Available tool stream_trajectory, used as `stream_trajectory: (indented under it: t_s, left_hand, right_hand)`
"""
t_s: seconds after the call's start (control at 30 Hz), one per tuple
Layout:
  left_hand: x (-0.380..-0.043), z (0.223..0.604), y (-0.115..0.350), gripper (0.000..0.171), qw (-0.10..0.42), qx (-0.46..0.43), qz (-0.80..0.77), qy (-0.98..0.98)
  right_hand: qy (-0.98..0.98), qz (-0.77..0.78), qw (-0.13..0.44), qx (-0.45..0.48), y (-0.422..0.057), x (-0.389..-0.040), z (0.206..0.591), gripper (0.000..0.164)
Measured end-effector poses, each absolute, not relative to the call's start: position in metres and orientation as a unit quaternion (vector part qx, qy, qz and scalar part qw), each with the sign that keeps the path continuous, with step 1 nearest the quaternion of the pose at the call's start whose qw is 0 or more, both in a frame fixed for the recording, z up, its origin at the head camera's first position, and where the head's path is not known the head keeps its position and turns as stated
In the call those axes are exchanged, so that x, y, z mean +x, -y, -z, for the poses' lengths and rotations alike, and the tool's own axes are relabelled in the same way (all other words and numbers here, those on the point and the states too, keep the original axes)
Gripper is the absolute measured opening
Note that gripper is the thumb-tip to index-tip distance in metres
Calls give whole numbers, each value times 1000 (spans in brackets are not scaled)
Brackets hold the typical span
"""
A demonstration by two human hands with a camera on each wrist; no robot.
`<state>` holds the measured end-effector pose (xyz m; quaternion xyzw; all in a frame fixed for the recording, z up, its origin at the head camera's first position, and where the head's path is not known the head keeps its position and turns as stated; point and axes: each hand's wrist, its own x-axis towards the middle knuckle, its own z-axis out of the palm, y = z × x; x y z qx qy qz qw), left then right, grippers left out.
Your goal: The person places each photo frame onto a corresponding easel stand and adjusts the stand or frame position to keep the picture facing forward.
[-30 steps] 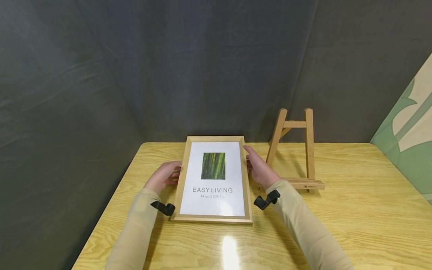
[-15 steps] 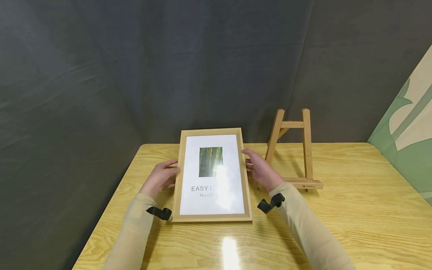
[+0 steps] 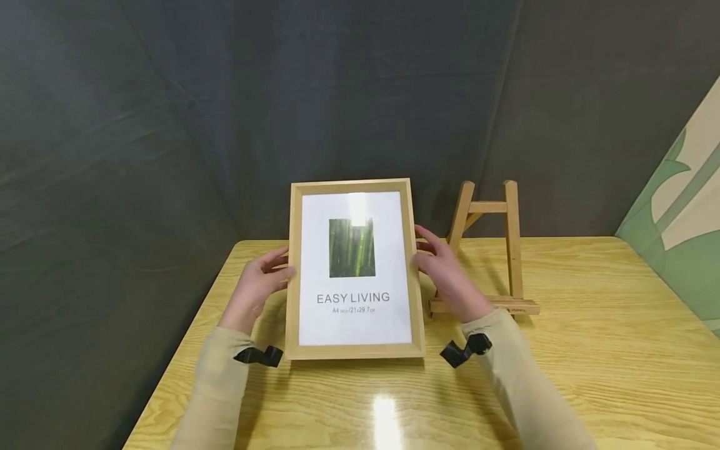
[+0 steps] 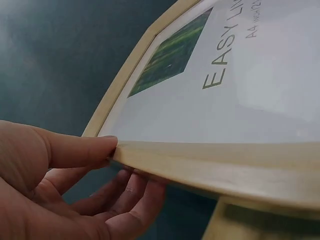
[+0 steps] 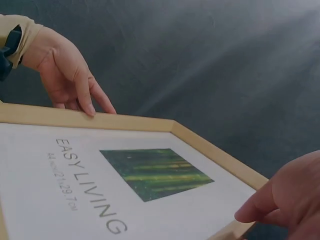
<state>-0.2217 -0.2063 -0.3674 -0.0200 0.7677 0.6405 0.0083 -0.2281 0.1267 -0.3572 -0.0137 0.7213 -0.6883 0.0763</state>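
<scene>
A light wooden picture frame (image 3: 354, 322) stands tilted back in the head view, showing a bamboo picture and the words EASY LIVING. My left hand (image 3: 255, 287) grips its left side, thumb on the front edge; in the left wrist view the curled fingers (image 4: 142, 200) reach beneath the rim. On the opposite side my right hand (image 3: 447, 272) holds the right edge, its thumb on the front and fingers partly behind. A small wooden easel (image 3: 514, 250) stands just right of that hand, which covers part of its left leg and ledge.
The wood-grain table (image 3: 596, 350) extends to the right and front. A dark cloth (image 3: 360, 94) hangs behind and along the left. At the far right is a panel (image 3: 686, 212) with a green leaf pattern.
The picture frame has risen from lying back to a steeper tilt, its top edge higher, its bottom edge slightly farther back. Both hands rose with it and their thumbs moved onto its front.
</scene>
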Motion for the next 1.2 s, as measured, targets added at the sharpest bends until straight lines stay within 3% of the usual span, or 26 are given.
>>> stream_trajectory:
  t_s: [0.43,0.7,0.97,1.2]
  left_hand:
    - [-219,330,181,53,-90,91,-657,-743]
    - [-222,321,152,51,-122,159,-689,-696]
    - [-231,323,118,50,-158,220,-685,-676]
    - [-243,327,90,50,-158,260,-691,-656]
  right_hand:
    - [-742,662,-72,-84,-153,-209,324,61]
    - [-729,660,-150,-98,-181,-201,313,58]
    - [-643,728,-188,-143,-217,-199,310,56]
    - [-608,757,-179,-160,-250,-197,315,56]
